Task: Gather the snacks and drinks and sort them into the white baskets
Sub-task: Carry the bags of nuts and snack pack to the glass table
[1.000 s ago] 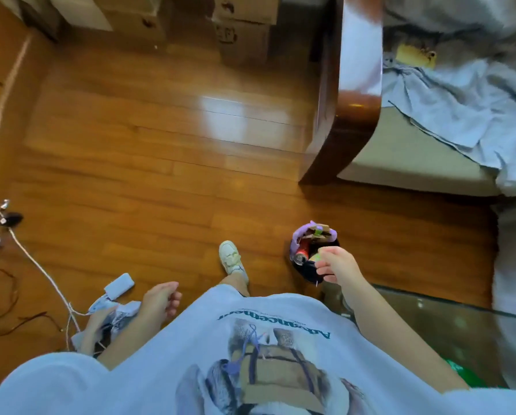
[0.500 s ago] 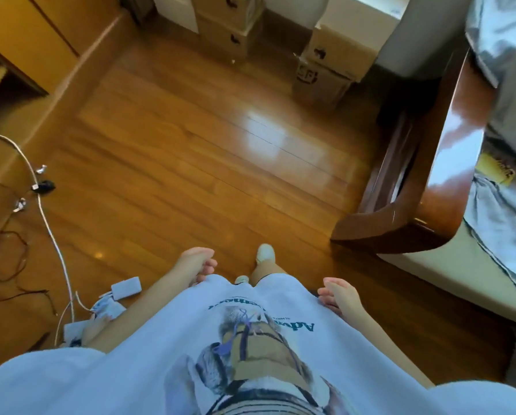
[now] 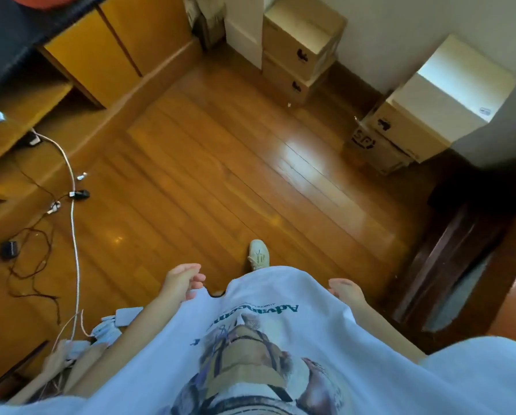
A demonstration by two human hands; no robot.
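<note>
No snacks, drinks or white baskets show in the head view. My left hand [image 3: 182, 280] hangs at my left side over the wooden floor, fingers loosely curled and apart, holding nothing. My right hand [image 3: 347, 292] hangs at my right side, partly hidden behind my white printed shirt [image 3: 259, 348], and it too holds nothing. One pale shoe [image 3: 258, 254] points forward on the floor between my hands.
Stacked cardboard boxes [image 3: 303, 49] stand against the far wall, with more boxes [image 3: 415, 121] at the right. A white cable [image 3: 72, 211] and dark wires trail on the floor at left beside a yellow wooden cabinet [image 3: 101, 55]. Dark wooden furniture [image 3: 460, 259] stands at right.
The view has swung left, away from the sofa and glass table. The small bag of items that my right hand touched a second ago is out of view; both hands now hang at my sides.
</note>
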